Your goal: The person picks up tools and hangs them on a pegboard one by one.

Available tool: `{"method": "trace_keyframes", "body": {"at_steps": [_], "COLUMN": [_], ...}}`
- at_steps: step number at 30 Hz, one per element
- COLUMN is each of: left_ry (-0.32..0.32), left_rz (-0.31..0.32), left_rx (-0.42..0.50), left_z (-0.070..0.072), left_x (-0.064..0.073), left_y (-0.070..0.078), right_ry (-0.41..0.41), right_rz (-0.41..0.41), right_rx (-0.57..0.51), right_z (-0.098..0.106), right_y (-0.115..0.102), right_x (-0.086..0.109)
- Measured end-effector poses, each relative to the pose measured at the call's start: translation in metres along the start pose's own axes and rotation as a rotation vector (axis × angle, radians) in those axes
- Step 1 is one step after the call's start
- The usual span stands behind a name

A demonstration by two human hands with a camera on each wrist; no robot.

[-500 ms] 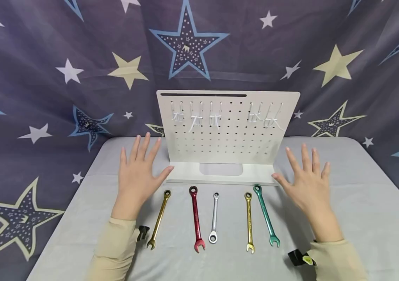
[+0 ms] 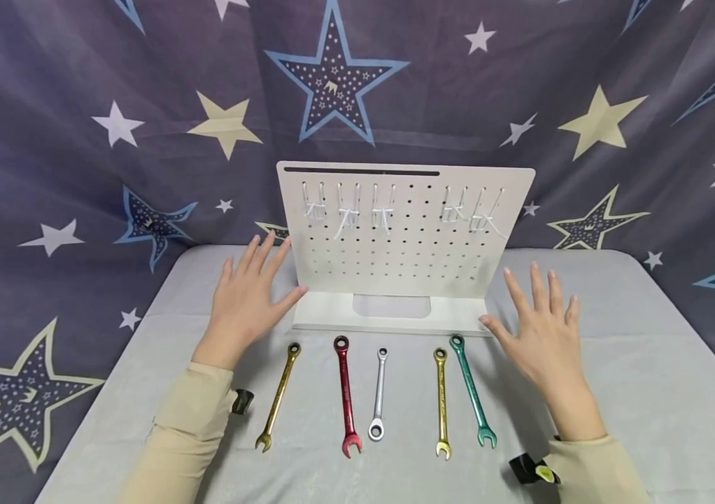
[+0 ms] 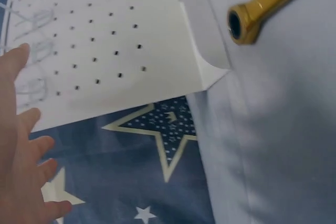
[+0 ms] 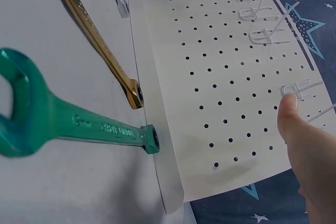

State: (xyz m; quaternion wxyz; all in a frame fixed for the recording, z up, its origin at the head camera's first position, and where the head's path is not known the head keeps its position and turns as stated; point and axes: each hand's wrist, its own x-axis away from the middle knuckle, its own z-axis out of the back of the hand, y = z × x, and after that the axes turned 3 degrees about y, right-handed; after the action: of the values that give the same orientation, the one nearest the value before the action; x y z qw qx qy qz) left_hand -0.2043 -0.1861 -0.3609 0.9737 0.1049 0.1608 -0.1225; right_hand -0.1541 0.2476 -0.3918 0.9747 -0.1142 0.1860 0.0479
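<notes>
Fingers spread and holding nothing, my left hand point(image 2: 245, 304) hovers left of the white pegboard point(image 2: 395, 266), above the table. My right hand point(image 2: 546, 336) is held the same way off the board's right side. Several wrenches lie in a row in front of the board. From left to right they are a bronze-gold wrench point(image 2: 278, 395), a red wrench point(image 2: 346, 395), a small silver wrench point(image 2: 379, 392), a gold wrench point(image 2: 442, 402) and a green wrench point(image 2: 473, 388). The right wrist view shows the green wrench point(image 4: 94, 124) close up, apart from the hand.
White wire hooks point(image 2: 348, 210) with ties hang along the pegboard's upper part. The board stands on a white base point(image 2: 326, 311) near the back of the grey-clothed table point(image 2: 647, 392). Behind it hangs a dark curtain point(image 2: 433, 98) with stars.
The whole scene sits slightly left in the head view, as the camera has shifted a little. Both hands stay spread in the air, and the wrenches have not moved on the table.
</notes>
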Motion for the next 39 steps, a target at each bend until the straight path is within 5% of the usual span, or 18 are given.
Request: {"method": "trace_keyframes", "body": {"at_steps": [11,17,31,35,39], "left_ry": [0.085,0.07,0.048,0.041,0.06], "left_rz": [0.033,0.07,0.111,0.126,0.148], "left_rx": [0.144,0.248,0.718,0.745,0.646], "left_z": [-0.025,-0.031,-0.056,-0.062,-0.065], "left_x": [-0.031,-0.042,-0.051,-0.051,-0.052], "left_y": [-0.022,-0.028,-0.035,-0.031,-0.027], "right_ry": [0.004,0.009,0.031,0.051,0.069], "right_rz": [0.001,0.004,0.019,0.029,0.035], "right_rx": [-0.014,-0.019,-0.038,-0.054,-0.084], "right_z": [-0.002,-0.003,-0.003,-0.001,0.0], "right_y": [0.004,0.005,0.001,0.0,-0.001], "right_x": [-0.001,-0.002,-0.004,-0.003,-0.003]}}
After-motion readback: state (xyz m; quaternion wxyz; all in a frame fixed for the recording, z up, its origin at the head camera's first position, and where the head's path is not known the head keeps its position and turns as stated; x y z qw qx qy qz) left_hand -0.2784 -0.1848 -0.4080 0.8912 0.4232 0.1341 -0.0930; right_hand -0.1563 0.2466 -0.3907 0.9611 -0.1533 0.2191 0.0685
